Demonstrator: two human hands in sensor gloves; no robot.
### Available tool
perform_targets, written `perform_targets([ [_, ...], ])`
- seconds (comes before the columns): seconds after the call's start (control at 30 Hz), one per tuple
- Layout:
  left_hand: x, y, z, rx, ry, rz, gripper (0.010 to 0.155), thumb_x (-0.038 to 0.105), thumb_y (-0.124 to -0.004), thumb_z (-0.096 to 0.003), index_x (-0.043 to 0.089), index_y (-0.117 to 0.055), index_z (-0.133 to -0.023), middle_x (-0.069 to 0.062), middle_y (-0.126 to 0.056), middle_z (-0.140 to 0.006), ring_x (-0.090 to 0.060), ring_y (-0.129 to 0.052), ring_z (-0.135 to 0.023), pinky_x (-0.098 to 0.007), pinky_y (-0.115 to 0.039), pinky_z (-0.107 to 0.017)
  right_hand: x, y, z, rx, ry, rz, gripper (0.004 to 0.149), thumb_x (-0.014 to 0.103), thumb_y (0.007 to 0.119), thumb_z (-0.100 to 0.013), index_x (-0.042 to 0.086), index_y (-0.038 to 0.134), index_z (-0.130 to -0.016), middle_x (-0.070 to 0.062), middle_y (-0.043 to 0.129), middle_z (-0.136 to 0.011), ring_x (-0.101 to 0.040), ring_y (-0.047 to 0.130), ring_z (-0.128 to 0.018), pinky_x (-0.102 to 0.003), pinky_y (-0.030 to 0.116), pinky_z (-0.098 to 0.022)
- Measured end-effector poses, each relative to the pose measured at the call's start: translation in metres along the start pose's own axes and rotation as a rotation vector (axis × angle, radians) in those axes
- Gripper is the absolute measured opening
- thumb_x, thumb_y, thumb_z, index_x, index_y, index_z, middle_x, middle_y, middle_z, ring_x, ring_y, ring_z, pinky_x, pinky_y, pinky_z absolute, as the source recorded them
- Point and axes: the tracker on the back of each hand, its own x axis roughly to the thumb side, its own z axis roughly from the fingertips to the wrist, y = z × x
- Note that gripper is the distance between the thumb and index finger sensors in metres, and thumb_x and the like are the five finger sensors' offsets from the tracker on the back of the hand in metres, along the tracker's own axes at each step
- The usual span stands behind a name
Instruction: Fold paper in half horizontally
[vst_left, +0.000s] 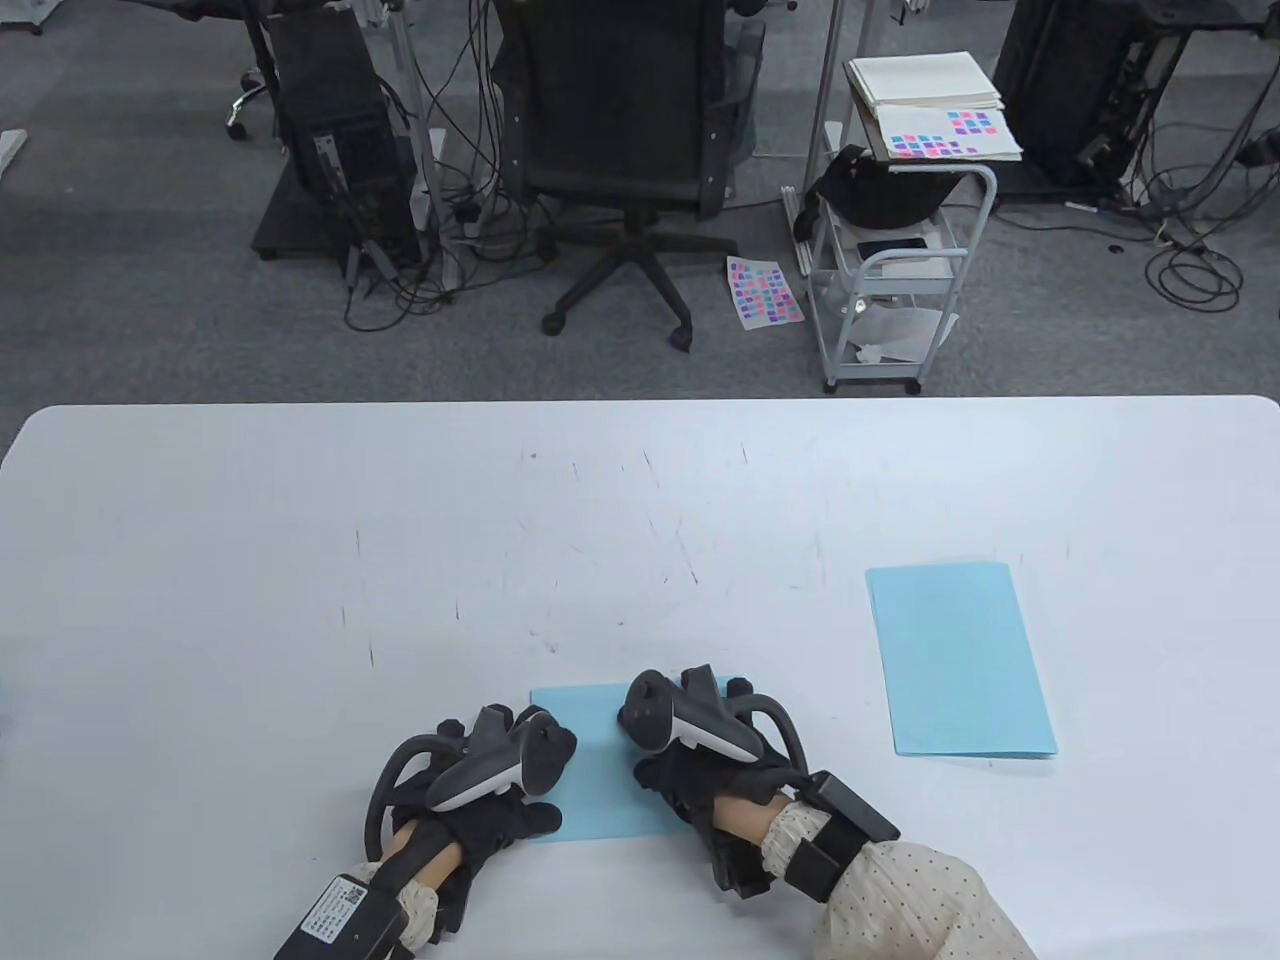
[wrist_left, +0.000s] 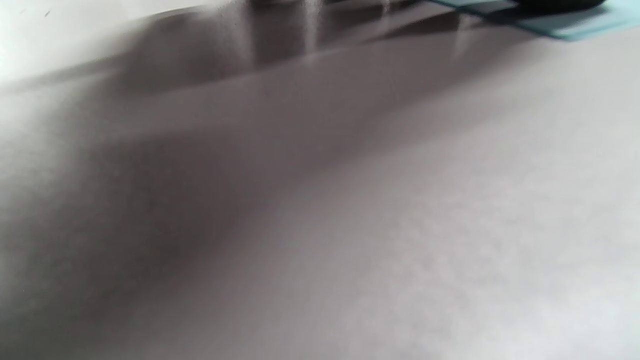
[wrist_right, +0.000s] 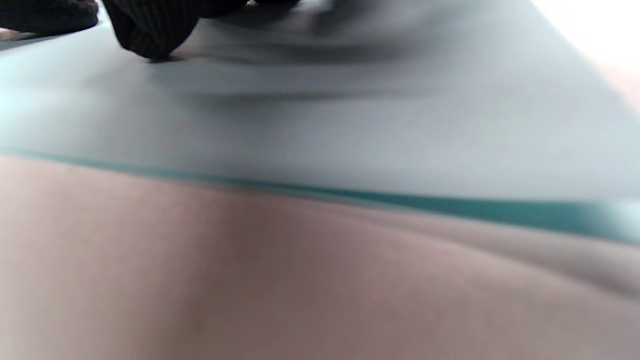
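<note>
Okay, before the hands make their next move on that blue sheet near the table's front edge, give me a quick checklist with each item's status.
1. Both hands on the paper: ok. The left hand and right hand rest on the blue paper.
2. Fingertip contact: ok. In the right wrist view a gloved fingertip touches the sheet.
3. Paper lying flat on the table: ok along the near edge shown in the right wrist view.
4. Fold already made and edges aligned: cannot tell; the hands cover much of the sheet.
5. Other blue sheets: ok, lying apart to the right.
</note>
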Motion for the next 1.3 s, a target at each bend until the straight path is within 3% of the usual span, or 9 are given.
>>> perform_targets([
  [1.3,-0.002,-0.001,-0.001,-0.01,-0.003,0.009,0.077,0.065,-0.064,-0.0309,0.063,-0.027,-0.098,0.028,-0.02,-0.117,-0.014,-0.027,-0.117,-0.053,-0.038,-0.088,-0.074,-0.006,0.003,0.003,0.183,-0.117,0.063,0.044,0.07,-0.048,0.043,0.042,-0.104,0.017,0.032,-0.116,-0.033,0.017,-0.108,-0.065,0.014,-0.074],
])
